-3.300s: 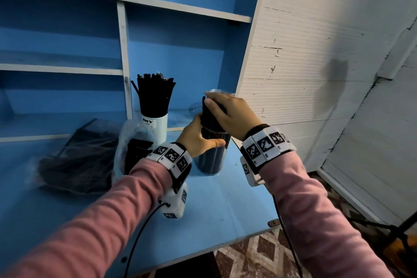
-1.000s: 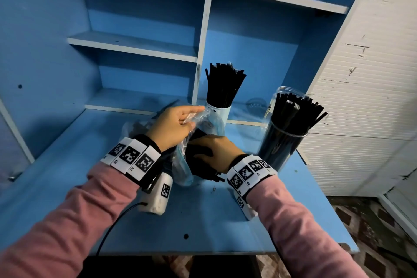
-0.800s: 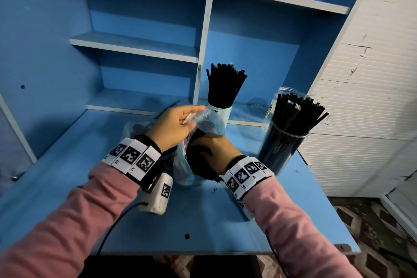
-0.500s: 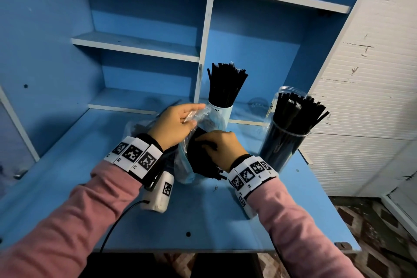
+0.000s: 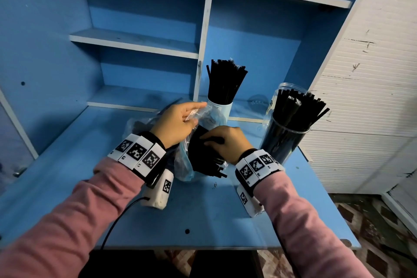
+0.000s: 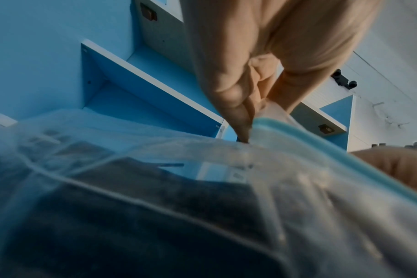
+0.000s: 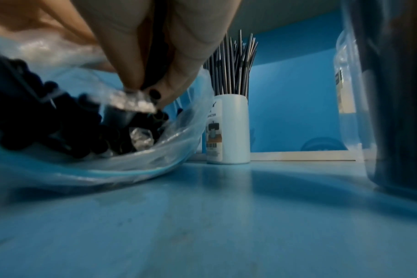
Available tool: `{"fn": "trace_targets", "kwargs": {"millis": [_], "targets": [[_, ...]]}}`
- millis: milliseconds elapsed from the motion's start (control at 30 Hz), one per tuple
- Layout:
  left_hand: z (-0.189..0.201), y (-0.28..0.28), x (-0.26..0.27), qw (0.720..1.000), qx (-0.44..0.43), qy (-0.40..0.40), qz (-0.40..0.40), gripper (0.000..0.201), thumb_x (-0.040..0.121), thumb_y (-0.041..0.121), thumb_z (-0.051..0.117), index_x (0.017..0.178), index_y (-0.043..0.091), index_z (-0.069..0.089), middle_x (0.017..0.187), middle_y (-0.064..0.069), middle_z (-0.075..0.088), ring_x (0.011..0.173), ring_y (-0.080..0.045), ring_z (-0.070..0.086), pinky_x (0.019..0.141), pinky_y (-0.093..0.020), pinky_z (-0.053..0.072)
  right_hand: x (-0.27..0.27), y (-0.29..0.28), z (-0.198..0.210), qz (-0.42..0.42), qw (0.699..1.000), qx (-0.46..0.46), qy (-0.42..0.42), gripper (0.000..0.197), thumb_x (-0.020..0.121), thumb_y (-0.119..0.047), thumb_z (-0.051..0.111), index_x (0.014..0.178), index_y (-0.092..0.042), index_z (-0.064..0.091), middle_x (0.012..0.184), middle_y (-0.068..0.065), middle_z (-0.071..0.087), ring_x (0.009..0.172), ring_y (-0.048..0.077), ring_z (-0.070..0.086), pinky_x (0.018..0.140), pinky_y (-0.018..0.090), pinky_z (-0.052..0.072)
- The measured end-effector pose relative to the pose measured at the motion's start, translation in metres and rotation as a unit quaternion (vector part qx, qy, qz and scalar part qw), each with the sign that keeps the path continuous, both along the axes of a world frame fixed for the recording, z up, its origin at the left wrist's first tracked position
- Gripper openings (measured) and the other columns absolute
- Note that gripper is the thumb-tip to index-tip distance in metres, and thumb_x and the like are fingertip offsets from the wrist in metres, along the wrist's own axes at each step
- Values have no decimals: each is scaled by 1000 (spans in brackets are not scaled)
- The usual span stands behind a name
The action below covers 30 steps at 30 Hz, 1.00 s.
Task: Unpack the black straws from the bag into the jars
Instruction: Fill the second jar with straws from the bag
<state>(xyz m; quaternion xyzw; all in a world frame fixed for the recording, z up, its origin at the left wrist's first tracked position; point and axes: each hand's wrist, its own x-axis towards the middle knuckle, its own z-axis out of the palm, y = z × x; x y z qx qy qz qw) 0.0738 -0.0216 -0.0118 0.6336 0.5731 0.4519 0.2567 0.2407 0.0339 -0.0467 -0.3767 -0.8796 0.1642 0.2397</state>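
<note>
A clear plastic bag (image 5: 184, 162) with a blue zip edge lies on the blue desk (image 5: 203, 210), full of black straws (image 5: 203, 156). My left hand (image 5: 178, 123) pinches the bag's upper lip and holds its mouth up; the blue zip edge (image 6: 310, 135) shows in the left wrist view. My right hand (image 5: 222, 142) reaches into the mouth, fingers curled round a bundle of black straws (image 7: 155, 62). A clear jar (image 5: 283, 140) crammed with black straws stands right of my hands. A white jar (image 5: 222, 108) of straws stands behind the bag.
Blue shelves (image 5: 135, 40) rise behind the desk with a white upright divider (image 5: 203, 47). A white ribbed wall (image 5: 361, 97) bounds the right side. The desk's front edge (image 5: 203, 247) is near my forearms. More bagged straws (image 5: 140, 126) lie behind my left hand.
Since 3.3 s ago both hands left the clear jar for the bag. Over the last second my right hand shifted slightly inside the bag's mouth; my left hand kept its hold.
</note>
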Motion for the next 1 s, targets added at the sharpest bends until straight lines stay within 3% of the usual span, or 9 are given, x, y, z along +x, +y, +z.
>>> {"fn": "trace_targets", "kwargs": {"millis": [167, 333, 400, 467, 567, 667, 733, 833, 1000], "targets": [[-4, 2, -2, 1000, 6, -3, -1, 49, 91, -4, 55, 133, 21, 55, 138, 8, 52, 127, -7, 46, 103, -17, 32, 13, -2, 11, -35, 997, -30, 55, 16, 86, -11, 68, 100, -16, 75, 93, 0, 73, 85, 11, 64, 73, 0, 39], [-7, 5, -2, 999, 14, 31, 1, 53, 89, -8, 55, 132, 23, 57, 132, 7, 56, 109, -3, 55, 79, -3, 41, 35, -5, 39, -56, 994, -62, 65, 11, 85, -11, 69, 91, -18, 75, 70, -13, 64, 59, -9, 56, 62, 4, 42], [-7, 6, -1, 997, 27, 64, 15, 51, 88, -5, 58, 130, 25, 58, 125, 2, 62, 100, -12, 62, 72, -9, 49, 45, -7, 52, -56, 994, -69, 55, 11, 85, -9, 69, 88, -18, 75, 69, -8, 65, 53, -8, 55, 59, 5, 43], [-3, 4, 4, 988, 73, 128, 35, 51, 84, 0, 64, 130, 22, 57, 120, -4, 62, 101, -22, 62, 78, -20, 49, 54, -10, 64, -56, 995, -71, 38, 11, 84, -9, 69, 87, -18, 75, 71, -1, 68, 52, -5, 56, 57, 7, 45], [7, 4, 17, 969, 147, 198, 1, 66, 75, 14, 79, 135, 14, 52, 132, -8, 51, 120, -22, 50, 97, -13, 29, 63, -14, 80, -60, 996, -68, 3, 10, 83, -9, 70, 88, -16, 76, 73, 4, 70, 56, 4, 58, 62, 15, 51], [9, 14, 38, 964, 97, 242, -57, 88, 66, 37, 84, 141, 21, 42, 141, -1, 45, 128, -18, 45, 108, -29, 33, 69, -22, 98, -49, 997, -53, -17, 11, 82, -9, 71, 88, -16, 76, 70, 0, 69, 60, 11, 63, 65, 18, 53], [5, 21, 54, 960, 88, 256, -69, 79, 66, 37, 80, 136, 22, 46, 133, -1, 53, 120, -21, 51, 102, -39, 41, 70, -27, 110, -32, 998, -38, -32, 12, 82, -10, 71, 85, -20, 76, 72, 1, 70, 62, 12, 65, 66, 19, 53], [2, 29, 72, 972, 129, 179, -80, 30, 78, 21, 70, 107, 17, 64, 96, -3, 67, 87, -19, 62, 80, -38, 49, 72, -34, 127, -24, 998, -8, -65, 13, 83, -13, 69, 85, -25, 75, 71, -2, 70, 62, 8, 65, 65, 18, 49], [19, 29, 101, 991, 124, 28, -52, 16, 94, 22, 59, 79, 19, 63, 65, 3, 58, 56, 2, 51, 56, -9, 39, 81, -45, 154, -73, 992, 98, -30, 19, 86, -37, 67, 102, -28, 72, 77, -14, 68, 74, 3, 60, 73, 12, 44]]}}
